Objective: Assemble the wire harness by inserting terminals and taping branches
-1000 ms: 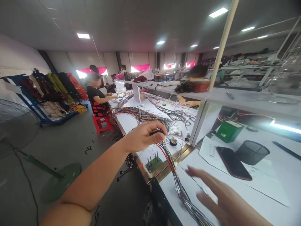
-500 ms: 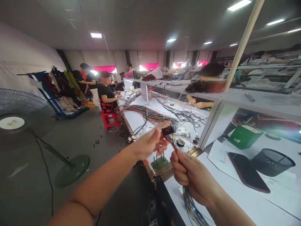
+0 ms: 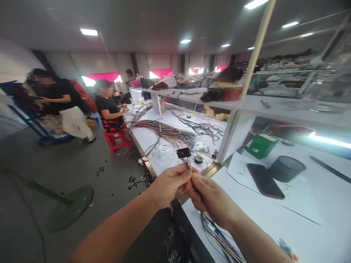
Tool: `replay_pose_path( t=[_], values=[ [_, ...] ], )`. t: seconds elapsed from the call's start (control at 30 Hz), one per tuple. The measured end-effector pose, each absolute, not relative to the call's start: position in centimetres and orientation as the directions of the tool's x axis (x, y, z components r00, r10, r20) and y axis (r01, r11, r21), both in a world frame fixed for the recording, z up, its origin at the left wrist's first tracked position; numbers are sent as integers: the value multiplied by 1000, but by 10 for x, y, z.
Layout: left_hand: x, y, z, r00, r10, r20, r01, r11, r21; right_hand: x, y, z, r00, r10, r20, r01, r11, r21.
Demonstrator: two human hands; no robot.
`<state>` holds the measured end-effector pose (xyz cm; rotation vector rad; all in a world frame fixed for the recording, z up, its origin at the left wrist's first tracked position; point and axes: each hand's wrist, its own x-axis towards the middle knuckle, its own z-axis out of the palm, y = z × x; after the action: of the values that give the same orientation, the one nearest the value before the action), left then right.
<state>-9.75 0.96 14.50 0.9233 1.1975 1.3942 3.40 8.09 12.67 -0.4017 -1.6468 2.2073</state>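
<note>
A black connector (image 3: pixel 183 152) with a red marking stands at the top end of a wire harness (image 3: pixel 219 237). Just below the connector, my left hand (image 3: pixel 175 182) pinches the coloured wires between thumb and fingers. My right hand (image 3: pixel 210 195) is closed around the same wires, its thumb touching the left thumb. From under the right hand the bundle hangs down over the bench edge area. Behind the connector lies a roll of black tape (image 3: pixel 198 159).
A large spread of loose wires (image 3: pixel 170 131) covers the bench beyond. To the right lie a phone (image 3: pixel 265 180), a mesh cup (image 3: pixel 286 168) and a green box (image 3: pixel 262 145). Co-workers sit at the bench, one on a red stool (image 3: pixel 116 140); another person (image 3: pixel 55 95) stands left. A fan base (image 3: pixel 70 209) is on the floor.
My left hand has come off the connector's side and down onto the wires, meeting my right hand. The view has turned right, and the standing person at the left appears nearer.
</note>
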Motion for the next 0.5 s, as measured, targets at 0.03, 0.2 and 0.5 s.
replay_pose_path(
  t=[0.03, 0.2, 0.5],
  values=[
    [-97, 11, 143, -174, 982, -79, -239, 35, 970, 39, 81, 125, -879, 477, 33, -92, -102, -991],
    [-102, 18, 132, -224, 967, -122, -285, 55, 957, 92, 77, 100, -737, 661, 140, 163, 375, -912],
    [-115, 41, 117, -249, 932, -263, -378, 157, 912, 309, 92, -11, -359, 906, 223, 790, 422, -445]
  ],
)
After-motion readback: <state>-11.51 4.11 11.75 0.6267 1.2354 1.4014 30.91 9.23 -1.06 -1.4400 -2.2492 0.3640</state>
